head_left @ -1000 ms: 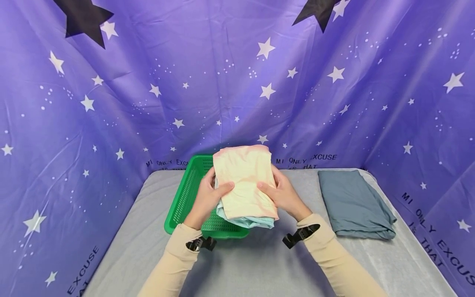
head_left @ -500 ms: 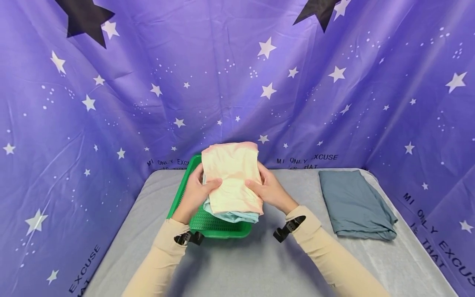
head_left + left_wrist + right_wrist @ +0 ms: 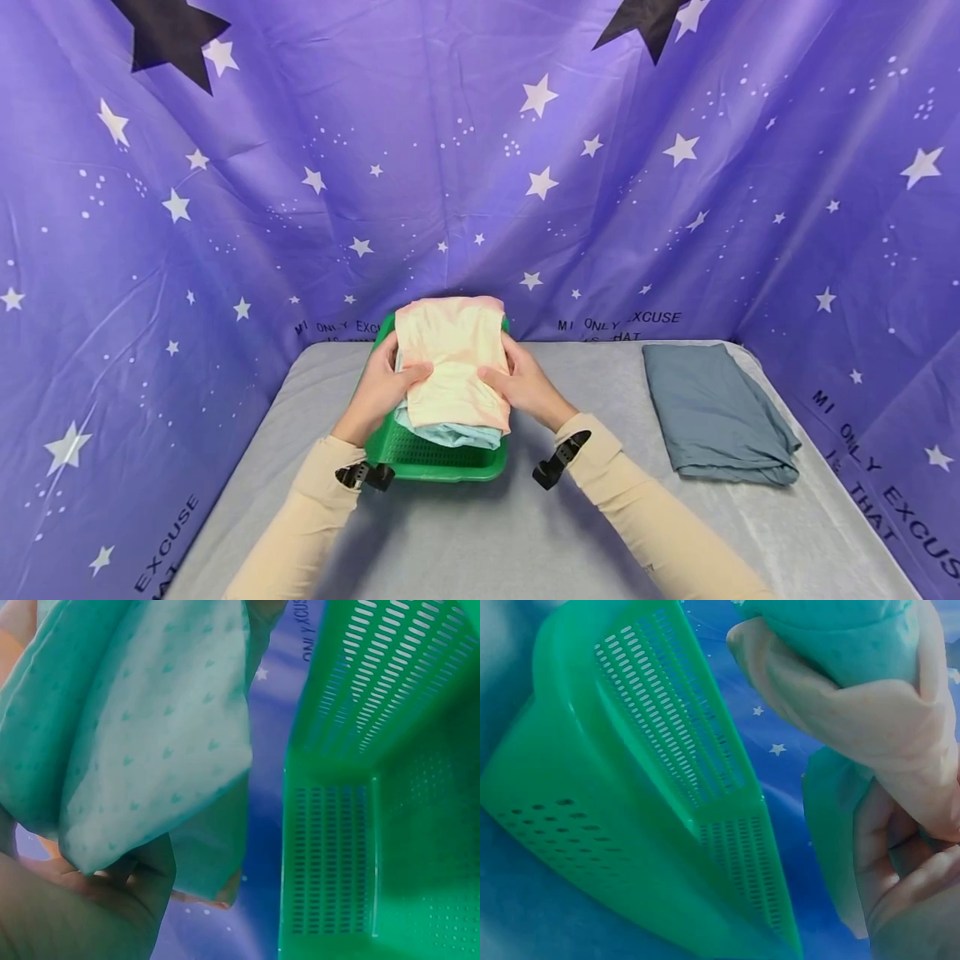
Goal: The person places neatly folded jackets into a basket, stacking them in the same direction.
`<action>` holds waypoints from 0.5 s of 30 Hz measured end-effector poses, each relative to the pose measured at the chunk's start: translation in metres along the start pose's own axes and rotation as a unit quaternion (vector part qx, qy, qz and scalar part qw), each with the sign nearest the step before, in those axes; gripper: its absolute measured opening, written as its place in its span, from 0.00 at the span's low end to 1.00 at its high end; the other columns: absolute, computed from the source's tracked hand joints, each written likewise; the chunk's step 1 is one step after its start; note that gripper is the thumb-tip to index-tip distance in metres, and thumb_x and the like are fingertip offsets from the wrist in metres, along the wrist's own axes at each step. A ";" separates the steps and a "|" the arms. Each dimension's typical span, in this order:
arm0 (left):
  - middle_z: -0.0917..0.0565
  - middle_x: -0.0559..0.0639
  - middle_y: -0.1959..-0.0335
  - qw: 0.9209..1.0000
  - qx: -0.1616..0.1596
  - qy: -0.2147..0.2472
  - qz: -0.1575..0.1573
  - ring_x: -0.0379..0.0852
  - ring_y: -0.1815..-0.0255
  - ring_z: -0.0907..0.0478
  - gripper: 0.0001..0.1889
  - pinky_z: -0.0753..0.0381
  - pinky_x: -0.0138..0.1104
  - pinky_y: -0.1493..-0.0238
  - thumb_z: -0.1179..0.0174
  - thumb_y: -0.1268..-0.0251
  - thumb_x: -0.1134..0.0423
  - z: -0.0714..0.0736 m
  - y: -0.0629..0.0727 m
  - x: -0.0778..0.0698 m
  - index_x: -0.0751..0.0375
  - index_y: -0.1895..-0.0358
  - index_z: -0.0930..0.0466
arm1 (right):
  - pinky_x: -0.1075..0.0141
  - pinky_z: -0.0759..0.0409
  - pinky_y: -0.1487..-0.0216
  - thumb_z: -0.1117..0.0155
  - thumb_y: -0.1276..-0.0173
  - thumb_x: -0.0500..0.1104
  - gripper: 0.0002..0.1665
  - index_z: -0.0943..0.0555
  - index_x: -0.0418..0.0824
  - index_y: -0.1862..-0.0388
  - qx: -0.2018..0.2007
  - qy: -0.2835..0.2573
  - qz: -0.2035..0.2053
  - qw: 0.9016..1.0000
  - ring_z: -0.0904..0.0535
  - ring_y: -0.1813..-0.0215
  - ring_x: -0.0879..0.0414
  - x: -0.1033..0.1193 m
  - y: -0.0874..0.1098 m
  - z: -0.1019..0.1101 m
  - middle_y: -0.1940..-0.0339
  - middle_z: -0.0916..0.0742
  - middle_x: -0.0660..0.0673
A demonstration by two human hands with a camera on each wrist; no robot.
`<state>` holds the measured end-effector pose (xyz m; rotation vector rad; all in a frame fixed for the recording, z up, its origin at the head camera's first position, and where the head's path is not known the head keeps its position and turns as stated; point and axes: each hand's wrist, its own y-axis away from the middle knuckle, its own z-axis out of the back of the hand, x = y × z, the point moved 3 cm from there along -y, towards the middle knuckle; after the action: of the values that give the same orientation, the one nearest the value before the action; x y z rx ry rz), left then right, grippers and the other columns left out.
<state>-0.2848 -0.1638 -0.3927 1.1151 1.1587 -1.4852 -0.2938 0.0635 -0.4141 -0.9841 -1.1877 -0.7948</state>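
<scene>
Between both hands hangs a stack of folded cloth above the green basket point(image 3: 442, 475). On top lies a folded pale peach cloth point(image 3: 453, 333), with a folded light teal cloth point(image 3: 450, 435) under it; small dark marks dot the teal cloth point(image 3: 157, 727) in the left wrist view. My left hand point(image 3: 378, 387) grips the stack's left side, thumb on top. The right hand point(image 3: 528, 385) holds the opposite side the same way, its fingers under the cloth. In the right wrist view the peach cloth point(image 3: 840, 720) wraps partly round the teal one. Much of the basket's inside is hidden in the head view.
A folded grey-blue cloth point(image 3: 720, 412) lies at the right of the grey-covered table point(image 3: 480, 542). Purple star-patterned curtains point(image 3: 450, 150) stand behind and on both sides. A black strap device sits on each wrist.
Both hands have carried the folded stack leftward, from the basket's right part to over its middle. The grip looks the same. The basket and the grey-blue cloth have stayed put.
</scene>
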 end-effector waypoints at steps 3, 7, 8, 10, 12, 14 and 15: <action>0.22 0.60 0.38 1.000 0.003 -0.005 0.013 0.44 0.52 0.18 0.34 0.14 0.33 0.55 0.35 0.32 0.71 0.002 0.000 0.003 0.55 0.25 0.35 | 0.64 0.15 0.50 0.39 0.24 0.35 0.41 0.42 0.51 0.17 -0.004 0.004 -0.008 1.000 0.16 0.47 0.54 -0.006 -0.001 -0.002 0.36 0.18 0.36; 0.22 0.60 0.39 0.999 0.003 -0.009 0.034 0.43 0.55 0.17 0.33 0.14 0.34 0.57 0.35 0.32 0.70 0.004 -0.001 0.007 0.55 0.25 0.35 | 0.63 0.15 0.49 0.39 0.24 0.36 0.41 0.42 0.52 0.18 -0.005 0.002 -0.021 1.000 0.16 0.46 0.53 -0.012 -0.002 -0.005 0.34 0.19 0.37; 0.22 0.60 0.39 0.999 0.002 -0.012 0.037 0.43 0.55 0.18 0.33 0.14 0.34 0.57 0.35 0.32 0.70 0.004 -0.001 0.008 0.55 0.25 0.35 | 0.63 0.15 0.49 0.39 0.24 0.36 0.40 0.41 0.52 0.18 -0.005 0.000 -0.025 1.000 0.16 0.45 0.53 -0.013 -0.002 -0.005 0.33 0.19 0.38; 0.22 0.60 0.39 0.999 0.001 -0.020 0.043 0.44 0.55 0.18 0.34 0.14 0.33 0.57 0.35 0.33 0.70 0.005 -0.003 0.010 0.55 0.25 0.35 | 0.63 0.15 0.49 0.39 0.24 0.36 0.40 0.41 0.52 0.18 -0.006 0.001 -0.031 0.999 0.16 0.45 0.53 -0.016 -0.003 -0.005 0.33 0.20 0.38; 0.22 0.60 0.39 0.998 -0.002 -0.030 0.048 0.44 0.53 0.19 0.34 0.15 0.32 0.56 0.35 0.33 0.70 0.006 -0.005 0.013 0.55 0.25 0.35 | 0.64 0.15 0.48 0.39 0.24 0.35 0.40 0.41 0.52 0.18 -0.009 0.003 -0.037 0.999 0.17 0.45 0.54 -0.018 -0.005 -0.005 0.32 0.20 0.39; 0.22 0.60 0.38 0.998 -0.002 -0.040 0.054 0.44 0.52 0.20 0.35 0.16 0.32 0.54 0.34 0.34 0.70 0.008 -0.008 0.016 0.55 0.25 0.35 | 0.65 0.16 0.49 0.38 0.24 0.36 0.40 0.40 0.52 0.18 -0.015 0.007 -0.043 0.999 0.17 0.45 0.54 -0.021 -0.008 -0.005 0.33 0.19 0.39; 0.22 0.60 0.38 0.997 -0.002 -0.043 0.058 0.44 0.52 0.20 0.35 0.17 0.32 0.53 0.34 0.34 0.70 0.008 -0.010 0.017 0.55 0.25 0.35 | 0.65 0.16 0.48 0.38 0.25 0.36 0.40 0.40 0.52 0.18 -0.017 0.010 -0.045 0.999 0.17 0.44 0.54 -0.022 -0.010 -0.005 0.33 0.20 0.40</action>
<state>-0.2988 -0.1728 -0.4067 1.0858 1.0206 -1.4275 -0.3055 0.0555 -0.4342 -0.9548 -1.2114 -0.8961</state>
